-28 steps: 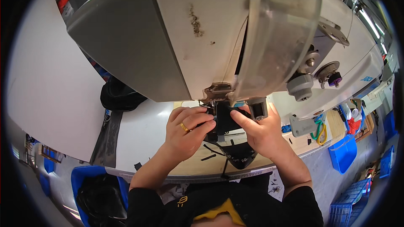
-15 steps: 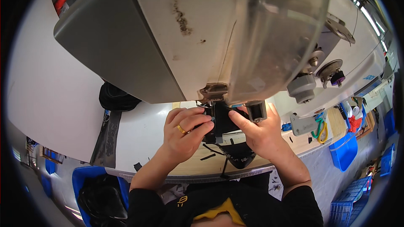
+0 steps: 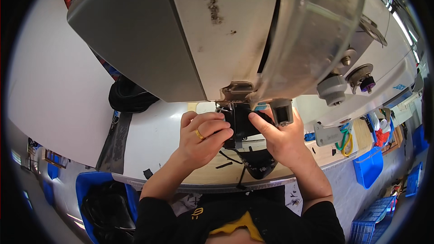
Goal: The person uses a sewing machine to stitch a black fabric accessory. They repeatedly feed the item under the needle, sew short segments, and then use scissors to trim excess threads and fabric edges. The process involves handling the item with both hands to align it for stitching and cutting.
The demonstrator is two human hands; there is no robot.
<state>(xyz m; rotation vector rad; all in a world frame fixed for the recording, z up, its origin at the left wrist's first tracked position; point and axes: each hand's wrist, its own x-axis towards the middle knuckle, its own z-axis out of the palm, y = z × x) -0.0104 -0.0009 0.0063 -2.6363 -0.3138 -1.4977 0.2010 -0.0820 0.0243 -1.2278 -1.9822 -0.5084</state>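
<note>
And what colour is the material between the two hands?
The material is black; the head view shows it best.

- The machine head (image 3: 226, 40) stands before the person, above the table (image 3: 156, 129).
- The workpiece (image 3: 246, 129) lies beneath it, between the left hand (image 3: 201, 138) and the right hand (image 3: 284, 140).
- Loose strips (image 3: 224, 165) lie on the table, nearer the person.
- A bundle (image 3: 129, 95) sits beyond the left hand, to its left.
- Scissors (image 3: 347, 145) lie right of the right hand.
- Left, below the table, a bin (image 3: 82, 184) holds a bag (image 3: 108, 205).
</note>
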